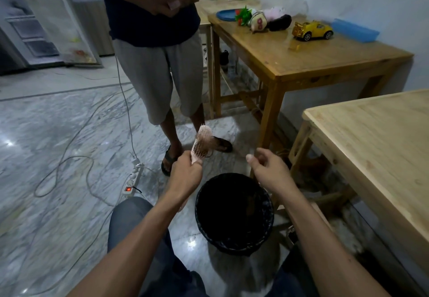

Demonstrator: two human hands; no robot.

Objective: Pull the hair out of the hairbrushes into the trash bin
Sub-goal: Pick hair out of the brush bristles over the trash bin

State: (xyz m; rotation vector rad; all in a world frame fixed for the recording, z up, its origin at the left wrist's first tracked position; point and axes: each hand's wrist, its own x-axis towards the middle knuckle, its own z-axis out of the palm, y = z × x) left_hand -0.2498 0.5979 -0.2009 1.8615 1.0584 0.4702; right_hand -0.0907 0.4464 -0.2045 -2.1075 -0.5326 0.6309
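Observation:
My left hand (188, 172) grips the handle of a pink hairbrush (201, 142), held upright above the floor just left of the bin. A clump of brown hair (205, 148) is tangled in its bristles. My right hand (270, 168) hovers above the far rim of the black trash bin (269, 206), fingers loosely curled and thumb raised, holding nothing that I can see. The bin stands on the marble floor between my knees and is lined with a dark bag.
Another person stands just beyond the brush, feet in sandals (170, 157), holding pink items. A power strip (132, 182) and cables lie on the floor at left. A light wooden table (371, 134) is at right; a darker table (313, 57) with toys stands behind.

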